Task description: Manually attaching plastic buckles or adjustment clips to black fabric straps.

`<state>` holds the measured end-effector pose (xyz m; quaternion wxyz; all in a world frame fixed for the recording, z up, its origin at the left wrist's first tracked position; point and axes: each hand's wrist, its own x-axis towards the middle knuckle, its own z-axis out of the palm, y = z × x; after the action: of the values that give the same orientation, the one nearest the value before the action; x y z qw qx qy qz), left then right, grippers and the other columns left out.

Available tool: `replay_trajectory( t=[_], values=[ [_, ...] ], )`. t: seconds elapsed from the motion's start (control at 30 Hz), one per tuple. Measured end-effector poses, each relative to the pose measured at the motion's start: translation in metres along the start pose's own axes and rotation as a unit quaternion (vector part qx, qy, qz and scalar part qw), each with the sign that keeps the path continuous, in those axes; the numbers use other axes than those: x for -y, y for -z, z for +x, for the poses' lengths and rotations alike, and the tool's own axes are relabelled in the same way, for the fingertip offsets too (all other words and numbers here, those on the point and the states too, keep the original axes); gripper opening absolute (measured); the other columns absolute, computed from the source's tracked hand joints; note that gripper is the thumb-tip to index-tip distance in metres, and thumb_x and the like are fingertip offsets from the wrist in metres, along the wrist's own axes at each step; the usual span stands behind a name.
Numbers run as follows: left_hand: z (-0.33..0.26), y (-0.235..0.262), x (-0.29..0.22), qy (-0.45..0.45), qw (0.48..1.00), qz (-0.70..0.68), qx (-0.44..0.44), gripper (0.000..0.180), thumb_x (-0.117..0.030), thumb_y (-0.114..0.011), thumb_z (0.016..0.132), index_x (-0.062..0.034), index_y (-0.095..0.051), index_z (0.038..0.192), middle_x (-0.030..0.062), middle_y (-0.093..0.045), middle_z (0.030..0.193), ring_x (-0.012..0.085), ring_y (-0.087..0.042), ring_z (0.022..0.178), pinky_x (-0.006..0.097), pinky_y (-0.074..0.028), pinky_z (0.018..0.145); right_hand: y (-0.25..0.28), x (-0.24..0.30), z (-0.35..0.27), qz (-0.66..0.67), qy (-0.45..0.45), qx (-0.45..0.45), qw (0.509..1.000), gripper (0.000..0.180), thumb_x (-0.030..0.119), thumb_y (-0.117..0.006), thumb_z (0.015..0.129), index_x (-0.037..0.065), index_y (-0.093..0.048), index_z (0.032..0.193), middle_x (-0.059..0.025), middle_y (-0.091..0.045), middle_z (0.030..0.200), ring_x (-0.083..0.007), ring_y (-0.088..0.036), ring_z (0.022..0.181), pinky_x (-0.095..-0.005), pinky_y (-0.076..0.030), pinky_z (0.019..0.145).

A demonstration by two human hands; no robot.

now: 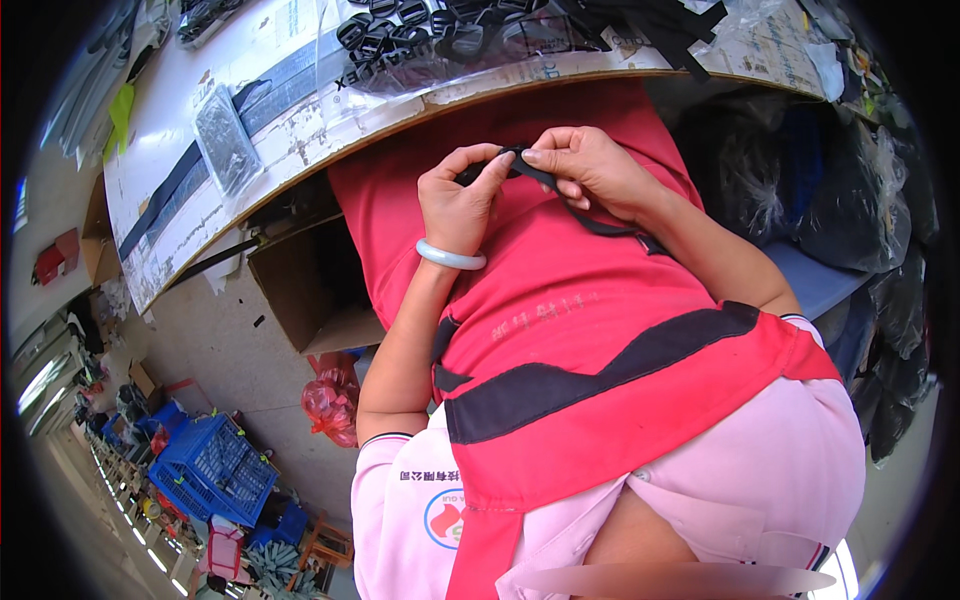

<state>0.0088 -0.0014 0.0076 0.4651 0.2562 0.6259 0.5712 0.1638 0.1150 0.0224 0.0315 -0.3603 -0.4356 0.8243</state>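
A black webbing strap (pixel 600 227) is pinched between my two hands above the lap of my red apron (pixel 560 265). My left hand (pixel 462 198), with a pale bangle (pixel 450 256) at its wrist, closes thumb and fingers on the strap's end. Close beside it, my right hand (pixel 592 170) grips the same strap between thumb and forefinger. A small dark piece, perhaps a buckle, lies between the fingertips, mostly hidden. From my right hand the strap trails down to the right, where a small black fitting (pixel 652 244) shows on it.
Just beyond my hands runs the worn edge of a white worktable (pixel 300 150). On it lie a clear bag of black plastic buckles (pixel 400 35), black straps (pixel 670 30) and a clear packet (pixel 226 140). A cardboard box (pixel 300 280) sits below; blue crates (pixel 215 470) stand at left.
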Motion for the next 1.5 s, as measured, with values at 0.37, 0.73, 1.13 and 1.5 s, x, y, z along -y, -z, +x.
replay_trajectory(
  t=[0.37, 0.73, 1.13, 1.5],
  values=[
    [0.001, -0.001, 0.014, -0.168, 0.977, 0.129, -0.017, 0.026, 0.001, -0.069, 0.082, -0.0024, -0.068, 0.107, 0.0003, -0.064, 0.086, 0.0080, -0.060, 0.065, 0.021, -0.046, 0.052, -0.005, -0.009, 0.006, 0.073, 0.036, -0.018, 0.997, 0.016, 0.018, -0.059, 0.096, 0.001, -0.057, 0.096, -0.0013, -0.055, 0.066, -0.0054, -0.049, 0.050, -0.0200, -0.042, 0.045],
    [0.004, -0.005, 0.012, -0.364, 0.881, 0.297, -0.049, 0.052, 0.006, -0.072, 0.076, -0.0062, -0.060, 0.125, 0.0041, -0.065, 0.084, 0.0106, -0.060, 0.069, 0.025, -0.049, 0.060, -0.007, -0.017, 0.019, 0.096, 0.089, -0.025, 0.991, 0.028, 0.022, -0.061, 0.095, 0.003, -0.053, 0.112, -0.0024, -0.060, 0.076, -0.0072, -0.056, 0.057, -0.0211, -0.050, 0.053],
    [0.007, 0.005, 0.007, 0.184, 0.947, -0.261, 0.037, 0.024, -0.018, -0.066, 0.091, 0.0039, -0.066, 0.100, 0.0054, -0.062, 0.070, 0.0109, -0.056, 0.052, 0.022, -0.041, 0.039, -0.006, -0.019, 0.021, -0.159, 0.289, -0.047, 0.943, 0.014, 0.011, -0.067, 0.089, 0.003, -0.068, 0.100, -0.0007, -0.062, 0.084, -0.0063, -0.059, 0.067, -0.0200, -0.050, 0.060],
    [0.000, 0.001, 0.000, 0.071, 0.990, -0.115, -0.040, 0.023, -0.014, -0.070, 0.088, 0.0035, -0.068, 0.102, 0.0083, -0.067, 0.072, 0.0065, -0.054, 0.047, 0.018, -0.036, 0.036, -0.017, 0.009, -0.001, -0.148, 0.145, -0.069, 0.976, 0.021, 0.010, -0.065, 0.090, -0.001, -0.059, 0.107, -0.0016, -0.063, 0.071, -0.0042, -0.055, 0.050, -0.0175, -0.045, 0.045]
  ],
)
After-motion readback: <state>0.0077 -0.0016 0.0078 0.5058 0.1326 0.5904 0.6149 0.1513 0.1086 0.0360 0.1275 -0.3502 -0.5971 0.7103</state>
